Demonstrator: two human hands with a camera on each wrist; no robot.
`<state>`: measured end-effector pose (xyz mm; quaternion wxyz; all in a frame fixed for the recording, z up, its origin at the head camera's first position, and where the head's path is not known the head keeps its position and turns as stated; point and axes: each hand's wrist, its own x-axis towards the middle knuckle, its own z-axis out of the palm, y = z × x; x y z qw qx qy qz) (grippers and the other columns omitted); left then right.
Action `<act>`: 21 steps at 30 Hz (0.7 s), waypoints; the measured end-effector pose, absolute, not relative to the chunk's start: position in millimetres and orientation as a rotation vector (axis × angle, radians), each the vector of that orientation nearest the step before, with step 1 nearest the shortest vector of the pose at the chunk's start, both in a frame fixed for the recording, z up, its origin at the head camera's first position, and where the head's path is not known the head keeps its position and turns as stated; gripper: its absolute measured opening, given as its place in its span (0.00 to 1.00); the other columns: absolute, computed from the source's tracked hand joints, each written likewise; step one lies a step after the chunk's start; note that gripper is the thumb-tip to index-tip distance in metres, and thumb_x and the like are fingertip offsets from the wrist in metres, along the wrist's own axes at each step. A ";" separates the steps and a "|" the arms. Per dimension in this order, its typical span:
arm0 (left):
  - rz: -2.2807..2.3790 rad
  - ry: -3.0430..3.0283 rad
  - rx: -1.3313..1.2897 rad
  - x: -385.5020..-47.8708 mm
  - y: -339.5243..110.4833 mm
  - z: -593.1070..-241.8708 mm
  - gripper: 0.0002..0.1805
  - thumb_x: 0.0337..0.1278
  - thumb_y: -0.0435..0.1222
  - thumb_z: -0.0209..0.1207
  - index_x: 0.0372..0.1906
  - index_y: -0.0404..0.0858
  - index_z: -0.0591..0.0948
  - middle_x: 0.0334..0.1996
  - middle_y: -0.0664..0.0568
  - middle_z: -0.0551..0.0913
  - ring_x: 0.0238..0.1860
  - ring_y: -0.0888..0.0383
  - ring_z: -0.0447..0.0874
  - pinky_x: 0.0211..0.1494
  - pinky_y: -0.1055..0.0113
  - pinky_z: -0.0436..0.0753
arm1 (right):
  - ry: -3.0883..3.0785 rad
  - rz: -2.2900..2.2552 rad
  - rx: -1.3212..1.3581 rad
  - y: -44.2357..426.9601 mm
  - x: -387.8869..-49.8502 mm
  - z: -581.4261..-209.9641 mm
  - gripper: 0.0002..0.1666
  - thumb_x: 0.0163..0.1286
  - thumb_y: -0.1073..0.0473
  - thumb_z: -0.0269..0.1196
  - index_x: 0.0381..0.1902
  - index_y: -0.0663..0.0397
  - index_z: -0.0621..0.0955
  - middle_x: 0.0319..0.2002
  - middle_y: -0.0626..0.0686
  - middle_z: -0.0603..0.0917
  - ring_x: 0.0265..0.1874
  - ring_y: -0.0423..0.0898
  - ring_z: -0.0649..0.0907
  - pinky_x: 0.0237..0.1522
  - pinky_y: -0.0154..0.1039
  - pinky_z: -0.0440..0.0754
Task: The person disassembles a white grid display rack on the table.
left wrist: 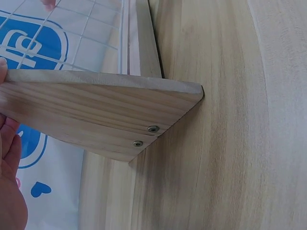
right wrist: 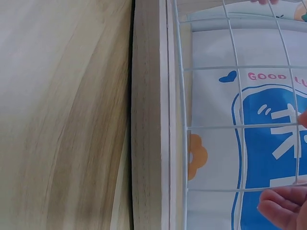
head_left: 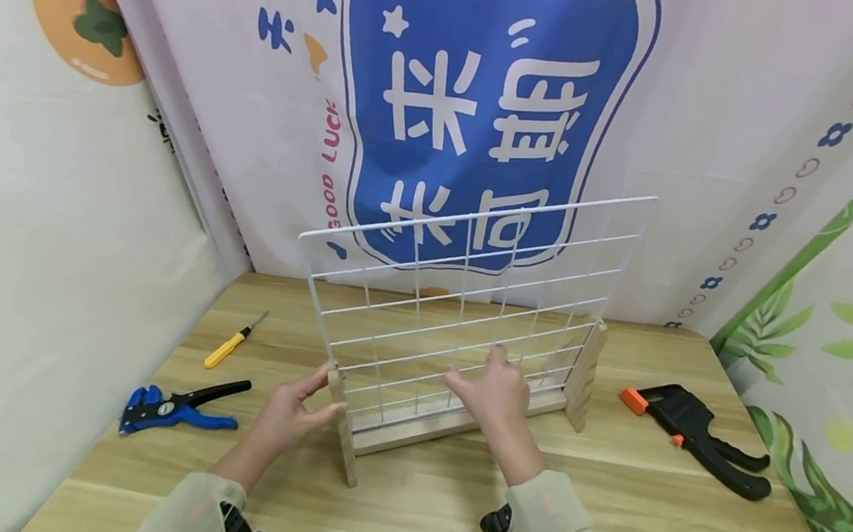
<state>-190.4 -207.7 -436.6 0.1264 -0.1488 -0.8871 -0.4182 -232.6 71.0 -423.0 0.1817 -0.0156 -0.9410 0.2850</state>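
Observation:
A white wire grid (head_left: 479,217) stands upright, leaning slightly, in a pale wooden frame made of two side panels and a base bar (head_left: 413,440). My left hand (head_left: 287,412) grips the left side panel (head_left: 343,435), thumb on the near side and fingers round the far side. Two metal screw heads (left wrist: 152,129) show on that panel's outer face in the left wrist view. My right hand (head_left: 495,392) holds the lower middle of the grid, its thumb at one wire; some of its fingertips are out of sight. The right side panel (head_left: 585,374) has a wavy edge.
On the wood-grain table left of the frame lie a yellow-handled screwdriver (head_left: 226,349) and blue-and-black wire strippers (head_left: 178,407). A black clamp with orange pads (head_left: 695,433) lies to the right. A printed curtain (head_left: 284,163) hangs close behind the table.

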 end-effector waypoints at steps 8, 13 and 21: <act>-1.229 -2.593 -0.428 -191.9 -206.3 -435.2 0.31 0.47 0.31 0.67 0.59 0.27 0.72 0.51 0.33 0.77 0.53 0.38 0.76 0.54 0.46 0.75 | -2.497 0.772 0.044 73.5 -231.5 -423.1 0.30 0.44 0.38 0.66 0.27 0.58 0.69 0.10 0.47 0.62 0.09 0.44 0.64 0.10 0.33 0.61; -1.237 -2.596 -0.427 -193.9 -207.1 -435.5 0.31 0.46 0.31 0.67 0.59 0.30 0.72 0.51 0.34 0.77 0.54 0.39 0.76 0.56 0.47 0.74 | -2.440 0.717 0.066 73.7 -232.8 -422.7 0.30 0.45 0.38 0.66 0.25 0.57 0.68 0.11 0.43 0.57 0.08 0.41 0.60 0.09 0.31 0.58; -1.226 -2.587 -0.424 -192.5 -208.3 -439.9 0.32 0.45 0.31 0.68 0.59 0.29 0.72 0.50 0.34 0.78 0.52 0.38 0.77 0.53 0.46 0.75 | -2.426 0.714 0.072 73.2 -231.7 -423.6 0.29 0.45 0.38 0.66 0.24 0.55 0.67 0.10 0.42 0.57 0.08 0.42 0.61 0.09 0.32 0.58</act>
